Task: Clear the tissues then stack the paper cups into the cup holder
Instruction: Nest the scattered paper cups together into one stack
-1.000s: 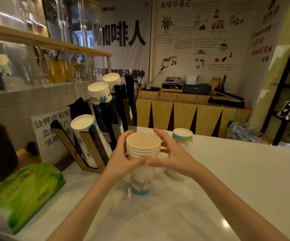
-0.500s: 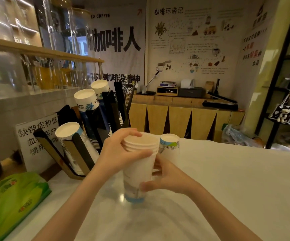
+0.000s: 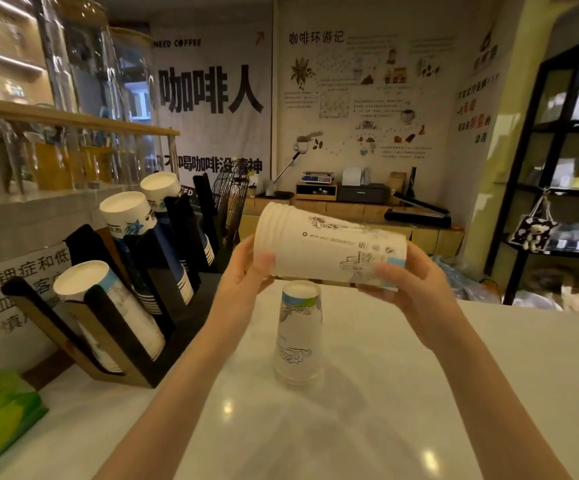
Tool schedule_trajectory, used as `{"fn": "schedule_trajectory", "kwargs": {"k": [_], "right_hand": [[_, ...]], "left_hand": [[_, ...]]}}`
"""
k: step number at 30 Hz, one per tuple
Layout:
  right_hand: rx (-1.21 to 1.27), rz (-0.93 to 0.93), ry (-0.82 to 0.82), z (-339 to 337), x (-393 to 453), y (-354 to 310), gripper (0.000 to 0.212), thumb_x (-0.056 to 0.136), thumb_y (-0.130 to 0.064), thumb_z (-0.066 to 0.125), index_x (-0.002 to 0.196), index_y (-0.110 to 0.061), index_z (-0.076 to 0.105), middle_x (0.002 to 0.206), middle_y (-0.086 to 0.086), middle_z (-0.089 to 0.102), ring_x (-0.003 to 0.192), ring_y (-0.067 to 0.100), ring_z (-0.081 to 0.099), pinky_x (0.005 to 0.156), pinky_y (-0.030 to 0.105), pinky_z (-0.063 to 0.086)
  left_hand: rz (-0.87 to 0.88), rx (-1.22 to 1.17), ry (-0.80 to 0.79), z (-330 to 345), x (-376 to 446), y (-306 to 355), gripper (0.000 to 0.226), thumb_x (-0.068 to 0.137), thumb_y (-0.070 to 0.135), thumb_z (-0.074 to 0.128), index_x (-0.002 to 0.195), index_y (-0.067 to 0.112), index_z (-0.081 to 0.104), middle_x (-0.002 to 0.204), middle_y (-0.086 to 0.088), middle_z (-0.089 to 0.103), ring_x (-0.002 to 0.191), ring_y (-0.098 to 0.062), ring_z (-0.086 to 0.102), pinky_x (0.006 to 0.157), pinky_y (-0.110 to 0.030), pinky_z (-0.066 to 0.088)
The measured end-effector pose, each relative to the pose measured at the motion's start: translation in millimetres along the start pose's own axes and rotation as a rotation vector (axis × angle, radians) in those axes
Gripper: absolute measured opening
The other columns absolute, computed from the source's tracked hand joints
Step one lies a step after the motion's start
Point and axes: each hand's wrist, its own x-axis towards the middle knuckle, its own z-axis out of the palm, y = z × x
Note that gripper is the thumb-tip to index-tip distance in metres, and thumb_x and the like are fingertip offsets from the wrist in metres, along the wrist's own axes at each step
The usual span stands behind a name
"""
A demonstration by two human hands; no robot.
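- Between our two hands, above the bench, the nested cup stack lies on its side, rims toward the holder and bases to the right.
- Our left hand cups the rim end, thumb over the lip; our right hand closes around the base end. Each grip is grasping the stack, neither released.
- We judge the stack is turned flat so its rim end can lead into a slanted slot, base up like the cups already stored.
- Directly below the grip stands a second stack, upside down on the bench, not touching the held one. It probably waits its turn.
- Left of the left grip sits the cup holder, its black dividers leaning back, with three columns of cups in it. Dark gaps show between columns, but we cannot tell which slot is truly free.
- Room to move is good left and forward of the grip; the divider edges and the wire rack beyond are what the rims could snag.
- Far below and left of the grip, the green tissue pack rests at the bench's near edge, well clear of our path.
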Motion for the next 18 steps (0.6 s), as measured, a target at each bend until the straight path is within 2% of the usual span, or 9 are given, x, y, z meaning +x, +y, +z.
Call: {"fn": "schedule_trajectory", "kwargs": {"k": [2, 4, 5, 8, 11, 15, 18], "right_hand": [[0.083, -0.068, 0.158, 3.8, 1.4, -1.1, 0.081, 0.05, -0.037, 0.079, 0.123, -0.018, 0.048, 0.104, -0.001, 0.069, 0.099, 0.019, 0.068, 0.071, 0.028, 0.059], [0.089, -0.147, 0.259, 11.3, 0.8, -2.1, 0.073, 0.057, -0.033, 0.075, 0.123, -0.022, 0.045, 0.111, 0.003, 0.064, 0.103, 0.021, 0.065, 0.073, 0.028, 0.059], [0.066, -0.187, 0.278, 15.1, 0.6, -2.1, 0.069, 0.059, -0.031, 0.077, 0.121, -0.025, 0.045, 0.116, 0.005, 0.062, 0.106, 0.022, 0.064, 0.072, 0.027, 0.059], [-0.037, -0.304, 0.28, 25.3, -1.1, -1.6, 0.065, 0.061, -0.026, 0.079, 0.114, -0.036, 0.043, 0.122, 0.007, 0.059, 0.11, 0.02, 0.061, 0.077, 0.029, 0.058], [-0.182, -0.383, 0.256, 36.0, -3.1, 1.2, 0.065, 0.063, -0.031, 0.078, 0.115, -0.042, 0.04, 0.123, 0.0, 0.057, 0.116, 0.015, 0.056, 0.09, 0.04, 0.055], [-0.257, -0.392, 0.206, 43.5, -2.0, 8.8, 0.062, 0.071, -0.031, 0.073, 0.123, -0.035, 0.04, 0.13, -0.004, 0.052, 0.123, 0.015, 0.05, 0.096, 0.045, 0.05], [-0.279, -0.326, 0.169, 44.7, 0.8, 19.0, 0.065, 0.079, -0.024, 0.067, 0.132, -0.031, 0.031, 0.136, -0.005, 0.047, 0.127, 0.012, 0.046, 0.102, 0.043, 0.046]], "left_hand": [[0.017, 0.056, -0.012, 8.7, -3.8, -6.8, 0.049, 0.083, 0.035, 0.051, 0.129, 0.036, 0.033, 0.117, 0.018, 0.051, 0.109, -0.001, 0.053, 0.083, -0.015, 0.048], [0.048, 0.069, -0.029, 17.2, -8.3, -14.3, 0.054, 0.085, 0.023, 0.053, 0.13, 0.039, 0.028, 0.116, 0.024, 0.049, 0.106, 0.002, 0.052, 0.078, -0.009, 0.049], [0.055, 0.07, -0.025, 21.6, -11.2, -18.4, 0.058, 0.084, 0.022, 0.055, 0.131, 0.04, 0.025, 0.118, 0.023, 0.048, 0.106, 0.001, 0.054, 0.079, -0.01, 0.05], [0.015, 0.059, 0.027, 32.9, -21.1, -35.0, 0.071, 0.078, 0.028, 0.06, 0.13, 0.046, 0.016, 0.121, 0.023, 0.044, 0.101, 0.002, 0.058, 0.079, -0.015, 0.051], [0.013, 0.221, 0.053, 41.8, -31.0, -52.0, 0.071, 0.075, 0.035, 0.062, 0.135, 0.038, 0.024, 0.133, 0.008, 0.043, 0.111, -0.005, 0.053, 0.089, -0.025, 0.051], [0.03, 0.368, 0.148, 37.7, -28.8, -63.4, 0.071, 0.073, 0.05, 0.056, 0.136, 0.034, 0.028, 0.136, 0.009, 0.043, 0.119, -0.005, 0.043, 0.096, -0.029, 0.042], [-0.016, 0.424, 0.151, 33.3, -25.5, -74.1, 0.064, 0.078, 0.048, 0.055, 0.135, 0.034, 0.03, 0.138, 0.008, 0.044, 0.126, -0.011, 0.038, 0.103, -0.038, 0.039]]}}
